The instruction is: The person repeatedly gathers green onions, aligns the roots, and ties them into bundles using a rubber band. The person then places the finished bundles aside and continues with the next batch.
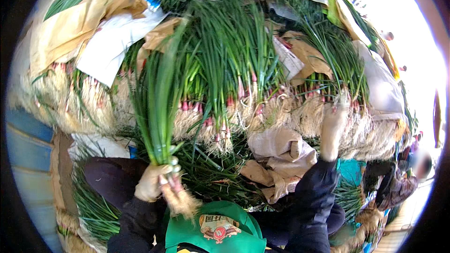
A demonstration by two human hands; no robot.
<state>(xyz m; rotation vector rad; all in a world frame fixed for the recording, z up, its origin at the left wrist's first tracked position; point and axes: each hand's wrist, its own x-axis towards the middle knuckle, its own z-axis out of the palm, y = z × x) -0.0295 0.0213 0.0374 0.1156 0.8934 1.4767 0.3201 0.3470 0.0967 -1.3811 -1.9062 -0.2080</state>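
Note:
My left hand, in a pale glove, grips a bunch of spring onions near the base. Their green leaves point up and away from me, and their pinkish bulbs and tangled roots hang below the fist. Stretched out to the right, my gloved right hand is at the root ends of the piled spring onions. Blur hides its fingers, so whether it holds a stalk is unclear. Between my hands, more spring onions lie with leaves away from me and roots towards me.
Crumpled sacking lies before my knees, over loose green leaves. Brown paper and a white sheet cover part of the heap at left. A white sack borders it at right. Another person is at far right.

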